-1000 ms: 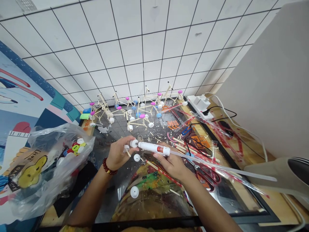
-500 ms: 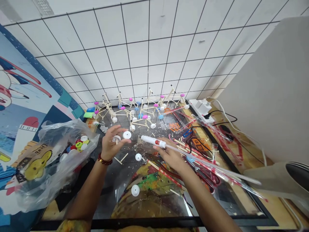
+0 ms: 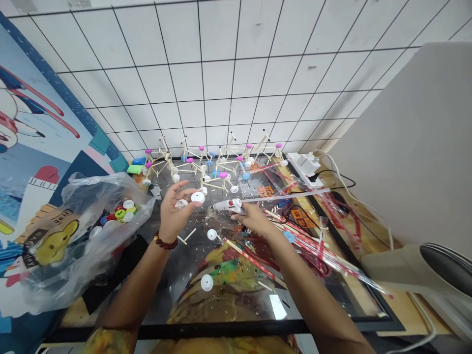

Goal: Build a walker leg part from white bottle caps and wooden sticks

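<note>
My left hand point(image 3: 172, 215) is closed, pinching a round white plastic wheel point(image 3: 197, 197) between thumb and fingers. A second white wheel point(image 3: 181, 203) sits deeper in the same hand, partly hidden. My right hand point(image 3: 256, 219) grips a white hot glue gun point(image 3: 229, 205) with red markings. Its nozzle points left toward the wheels, a short gap away. From its back a long translucent glue stick point(image 3: 287, 196) extends to the right. Below my hands, one white wheel point(image 3: 212, 234) lies on the glass tabletop, with another white wheel point(image 3: 207, 282) nearer me. Two joined sticks point(image 3: 187, 237) lie beside my left wrist.
Several small stick models point(image 3: 221, 175) with pink, blue and white discs stand along the tiled wall. A plastic bag point(image 3: 88, 246) of coloured caps lies at left. Wrapped stick bundles point(image 3: 313, 241), cables and a power strip point(image 3: 304, 169) crowd the right side.
The glue gun has turned, so its glue stick swings from sloping down toward me to nearly level, rising slightly rightward. My left hand keeps the wheels. The view has shifted a little.
</note>
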The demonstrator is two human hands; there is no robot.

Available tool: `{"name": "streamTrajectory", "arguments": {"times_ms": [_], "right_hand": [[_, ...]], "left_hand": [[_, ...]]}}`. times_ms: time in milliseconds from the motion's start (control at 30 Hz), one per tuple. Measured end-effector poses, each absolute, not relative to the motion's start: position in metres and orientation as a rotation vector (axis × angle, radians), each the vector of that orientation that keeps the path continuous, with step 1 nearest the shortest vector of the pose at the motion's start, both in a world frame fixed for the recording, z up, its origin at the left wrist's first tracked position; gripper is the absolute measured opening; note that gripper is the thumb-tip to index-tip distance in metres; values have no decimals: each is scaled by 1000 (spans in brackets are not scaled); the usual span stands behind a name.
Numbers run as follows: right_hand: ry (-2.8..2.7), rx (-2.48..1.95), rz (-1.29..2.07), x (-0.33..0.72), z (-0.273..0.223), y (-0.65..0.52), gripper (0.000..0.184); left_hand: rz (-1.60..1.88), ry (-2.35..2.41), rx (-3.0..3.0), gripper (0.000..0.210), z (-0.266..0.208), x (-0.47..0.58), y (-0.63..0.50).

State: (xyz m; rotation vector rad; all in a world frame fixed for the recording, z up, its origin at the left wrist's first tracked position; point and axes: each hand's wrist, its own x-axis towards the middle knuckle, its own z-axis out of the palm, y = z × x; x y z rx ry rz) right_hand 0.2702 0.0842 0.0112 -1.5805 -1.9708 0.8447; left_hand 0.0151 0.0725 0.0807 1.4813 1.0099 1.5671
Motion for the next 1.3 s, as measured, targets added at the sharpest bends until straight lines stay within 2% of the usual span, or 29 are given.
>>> {"name": "streamTrajectory", "arguments": {"times_ms": [167, 333, 500, 667, 833, 900, 1000, 1100, 1300], "right_hand": [[-1974, -1542, 847, 289, 21, 77, 37], [-2004, -1498, 871, 293, 24, 77, 28], [-2008, -1500, 844, 281, 17, 91, 38], [-2075, -1499, 849, 275, 14, 97, 39], [-2082, -1553, 760, 280, 24, 88, 47], [-2065, -1602, 691, 282, 32, 76, 43], [-2040, -1638, 644, 278, 44, 51, 25], [-1960, -1411, 754, 264, 55, 27, 18], [-1632, -967, 1129, 236, 67, 9, 53]], "left_hand": [[1530, 1004, 1451, 54, 81, 18, 71], [1552, 992, 1420, 53, 80, 19, 72], [1575, 997, 1424, 54, 79, 20, 72], [1546, 1020, 1428, 53, 77, 21, 71], [1479, 966, 1369, 50, 71, 26, 68], [1429, 910, 1359, 53, 70, 31, 66], [1366, 858, 1409, 57, 68, 37, 61], [1313, 867, 1477, 56, 69, 42, 55], [1176, 1000, 1623, 62, 78, 48, 46]]}}
